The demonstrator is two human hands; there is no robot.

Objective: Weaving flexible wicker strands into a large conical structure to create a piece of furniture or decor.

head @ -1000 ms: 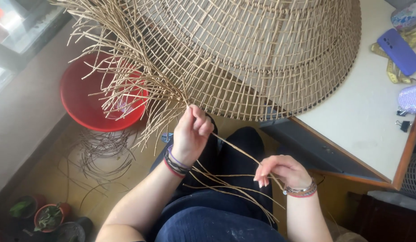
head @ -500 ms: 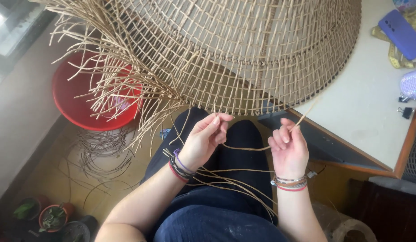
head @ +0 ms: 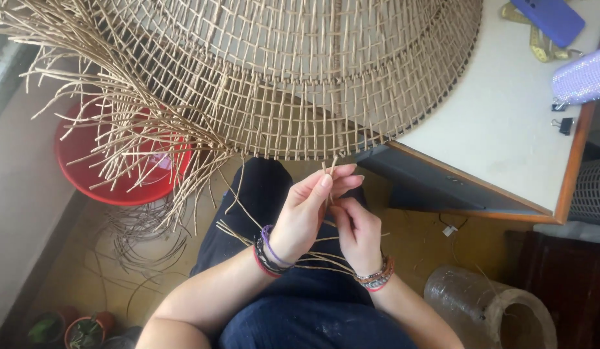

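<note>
I'm seeing both hands now meeting just under the big open-weave tan wicker basket, where a second ago they were apart. Left hand and right hand are pinching thin tan cane strands upright, so a strand's getting lined up for weaving.

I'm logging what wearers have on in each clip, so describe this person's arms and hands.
Both forearms are bare, with no sleeves or gloves in view. The left hand has a stack of thin bands at the wrist: purple, black and red. The right hand wears several beaded bracelets in mixed colours, with a red band lowest. No rings show.
</note>
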